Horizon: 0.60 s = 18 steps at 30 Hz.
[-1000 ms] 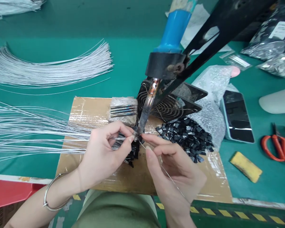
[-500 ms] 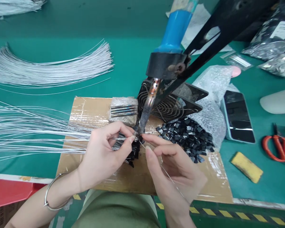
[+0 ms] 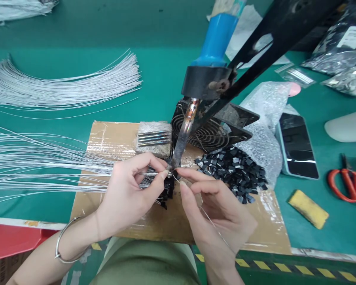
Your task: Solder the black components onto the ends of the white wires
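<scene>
A blue-handled soldering iron (image 3: 185, 136), fixed in a black arm, points down with its tip between my hands. My left hand (image 3: 133, 186) pinches a thin white wire (image 3: 150, 173), its end right at the tip; the fingers partly hide that end. With thumb and fingers, my right hand (image 3: 218, 209) grips a strand of solder wire (image 3: 211, 222), which crosses the palm and reaches the tip from the right. Below my left fingertips lie several black connector pieces (image 3: 165, 196), with white wires leading off to the left.
A cardboard sheet (image 3: 154, 227) lies under the work. Behind the iron stands a black fan (image 3: 209, 134), beside a block with metal rods (image 3: 154, 138). Right are a heap of black parts (image 3: 234, 170), phone (image 3: 297, 146), yellow sponge (image 3: 308, 208) and red-handled cutters (image 3: 345, 184). A wire bundle (image 3: 68, 85) lies left.
My right hand has shifted slightly left, bringing the solder wire a little closer to the tip. The iron and its arm have moved a touch left. My left hand is nearly still.
</scene>
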Available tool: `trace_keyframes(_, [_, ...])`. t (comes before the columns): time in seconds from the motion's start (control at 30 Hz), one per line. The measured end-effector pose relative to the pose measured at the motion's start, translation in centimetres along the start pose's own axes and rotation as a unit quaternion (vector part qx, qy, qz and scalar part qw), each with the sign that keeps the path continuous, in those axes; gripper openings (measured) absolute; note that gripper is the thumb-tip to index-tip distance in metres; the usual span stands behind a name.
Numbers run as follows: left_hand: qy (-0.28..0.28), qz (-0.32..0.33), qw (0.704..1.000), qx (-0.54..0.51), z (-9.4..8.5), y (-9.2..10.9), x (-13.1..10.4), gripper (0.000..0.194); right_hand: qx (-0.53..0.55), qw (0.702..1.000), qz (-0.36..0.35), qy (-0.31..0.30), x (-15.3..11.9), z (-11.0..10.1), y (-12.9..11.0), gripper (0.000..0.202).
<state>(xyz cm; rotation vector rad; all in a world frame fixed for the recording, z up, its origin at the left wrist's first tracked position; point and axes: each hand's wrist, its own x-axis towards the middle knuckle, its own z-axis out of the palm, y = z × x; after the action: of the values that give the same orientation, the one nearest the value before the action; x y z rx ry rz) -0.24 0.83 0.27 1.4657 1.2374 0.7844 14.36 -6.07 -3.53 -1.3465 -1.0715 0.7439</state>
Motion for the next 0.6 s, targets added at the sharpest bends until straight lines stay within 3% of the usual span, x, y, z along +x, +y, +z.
trace_keyframes(0.17, [-0.002, -0.001, 1.0, 0.002, -0.04, 0.05, -0.03, 0.011, -0.001, 1.0, 0.004, 0.021, 0.17, 0.3, -0.28, 0.017])
trace_keyframes(0.6, [-0.006, -0.005, 1.0, 0.0, -0.04, 0.02, -0.07, 0.011, -0.002, 1.0, -0.005, 0.006, -0.06, 0.05, 0.13, 0.016])
